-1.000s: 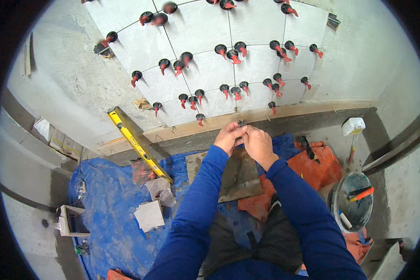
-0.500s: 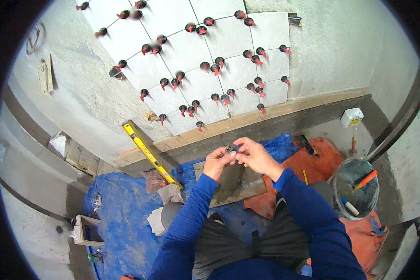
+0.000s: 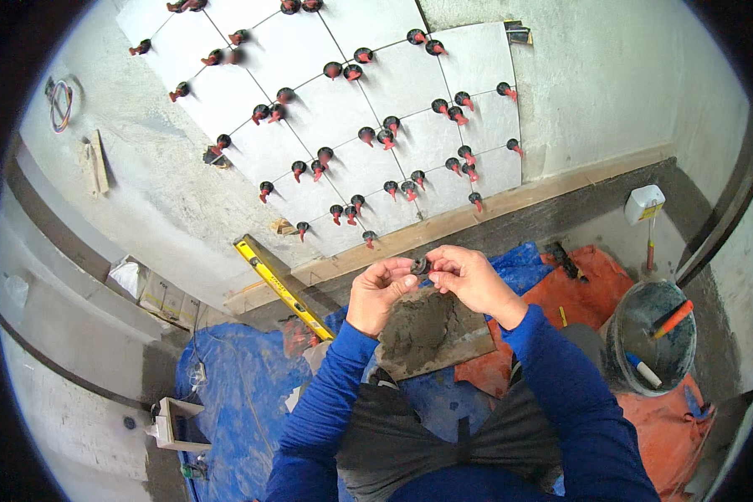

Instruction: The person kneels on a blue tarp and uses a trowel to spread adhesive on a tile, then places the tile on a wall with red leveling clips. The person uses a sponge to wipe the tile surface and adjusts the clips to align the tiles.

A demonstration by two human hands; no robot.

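Between my two hands is a small dark round piece (image 3: 420, 266), similar in size and shape to the black discs on the wall; its exact kind is hard to make out. My left hand (image 3: 380, 293) pinches it from the left with thumb and fingertips. From the other side my right hand (image 3: 474, 283) grips it the same way. Below them lies a board (image 3: 477, 341) with a heap of grey mortar (image 3: 427, 326). Ahead, pale wall tiles (image 3: 343, 117) carry several black-and-red tile levelling clips (image 3: 384, 138) along their joints.
A yellow spirit level (image 3: 283, 289) leans at the wall's foot. To the right stands a bucket (image 3: 617, 356) with an orange-handled tool (image 3: 673, 320) and a white-and-blue one (image 3: 642, 370). Blue sheeting (image 3: 243, 410) and orange sheeting (image 3: 598, 284) cover the floor. A wooden batten (image 3: 494, 201) runs under the tiles.
The view has shifted, so the wall and floor sit differently. Both hands still hold the small dark piece, which is turned and shows more of its round shape.
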